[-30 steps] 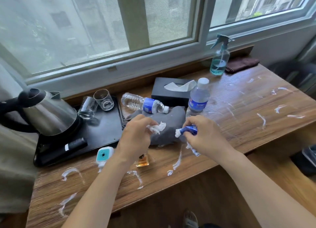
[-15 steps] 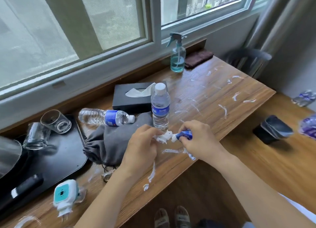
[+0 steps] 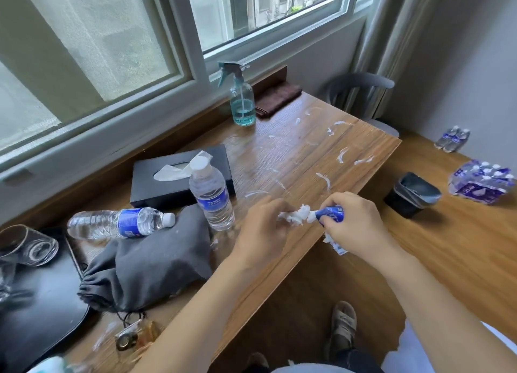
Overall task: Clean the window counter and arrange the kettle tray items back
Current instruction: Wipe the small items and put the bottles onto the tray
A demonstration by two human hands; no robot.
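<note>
Blue tube (image 3: 331, 213) in right hand (image 3: 354, 223) lies level, nozzle pointing left

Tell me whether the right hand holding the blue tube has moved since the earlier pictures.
Yes. The right hand, gripping the blue tube, has shifted rightward from the upright water bottle; earlier it was directly in front.

Head camera, close, looking down over counter (image 3: 293, 154).

- black tray (image 3: 42, 311): cut off by left edge, left of the grey pouch (image 3: 151, 263)
- glass (image 3: 26, 247) on tray: partly cropped, blurred
- teal-white item (image 3: 53, 365) below pouch: cropped at bottom edge, blurred, unidentifiable
- bottle label (image 3: 211, 200) text right of pouch: too small to read
</note>
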